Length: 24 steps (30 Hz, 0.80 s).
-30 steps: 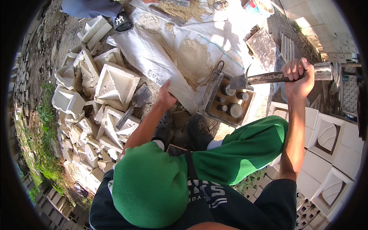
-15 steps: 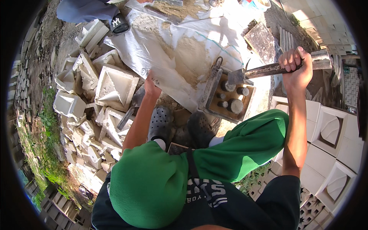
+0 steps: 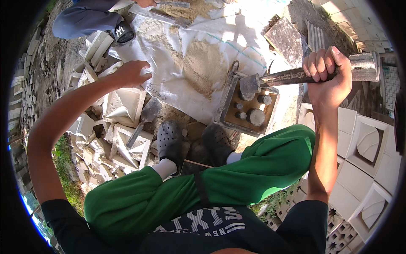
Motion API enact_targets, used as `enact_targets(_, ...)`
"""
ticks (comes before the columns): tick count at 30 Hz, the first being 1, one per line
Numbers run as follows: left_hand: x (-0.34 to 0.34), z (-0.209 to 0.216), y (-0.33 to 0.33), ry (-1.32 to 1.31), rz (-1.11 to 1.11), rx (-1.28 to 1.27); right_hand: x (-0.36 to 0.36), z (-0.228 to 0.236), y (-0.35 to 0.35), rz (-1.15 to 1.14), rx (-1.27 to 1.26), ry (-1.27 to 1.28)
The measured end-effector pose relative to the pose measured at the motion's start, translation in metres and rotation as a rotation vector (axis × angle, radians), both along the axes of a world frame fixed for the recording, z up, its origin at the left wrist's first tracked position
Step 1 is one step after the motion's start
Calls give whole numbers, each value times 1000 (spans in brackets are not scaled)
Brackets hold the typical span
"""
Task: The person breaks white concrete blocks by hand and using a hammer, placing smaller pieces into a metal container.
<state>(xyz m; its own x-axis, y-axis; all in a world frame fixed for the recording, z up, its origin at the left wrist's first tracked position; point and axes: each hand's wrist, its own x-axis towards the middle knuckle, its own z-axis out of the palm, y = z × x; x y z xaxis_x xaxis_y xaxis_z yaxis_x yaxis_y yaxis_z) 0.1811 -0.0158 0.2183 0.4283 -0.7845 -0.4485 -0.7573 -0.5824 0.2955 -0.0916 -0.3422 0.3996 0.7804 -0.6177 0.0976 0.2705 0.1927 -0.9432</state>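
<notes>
My right hand [image 3: 325,78] is wrapped round the middle of a rammer-like tool [image 3: 287,78]. It has a dark, worn shaft, a grey cylindrical end, and a thick pale block at the right. The grey end hangs over a rectangular metal mould [image 3: 222,114] with several round pegs inside; I cannot tell if they touch. My left hand [image 3: 131,74] is empty over the left part of a white plastic sheet [image 3: 169,82], fingers curved and apart. Sandy powder [image 3: 205,63] lies on that sheet. A trowel [image 3: 149,111] rests by the rubble near my left foot.
Broken pale blocks [image 3: 122,106] are heaped at the left. White moulded blocks [image 3: 359,144] stand at the right. At the far left, another person's leg [image 3: 86,21] and hand [image 3: 146,3] are by the sheet. A flat slab [image 3: 285,40] lies beyond the mould.
My left hand has let go of the sheet's edge and moved left and away. My left knee has swung outward to the left. The right hand keeps its grip on the tool.
</notes>
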Motion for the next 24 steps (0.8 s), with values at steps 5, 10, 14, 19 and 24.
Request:
enact_targets(5, 28, -147, -68, -39, 198, -194, 2, 2, 7, 59, -9, 23)
enact_targets(10, 6, -309, -107, -244, 857, -516, 6, 5, 5, 122, 3, -45)
enact_targets(14, -47, -242, -141, 19, 956, -660, -3, 17, 2, -3, -14, -18)
enact_targets(19, -70, -237, -141, 170, 938, -795, 4, 12, -5, -10, -70, -9)
enact_targets(24, -104, -218, -112, 122, 463, -819, 0, 9, -10, -11, -71, -30)
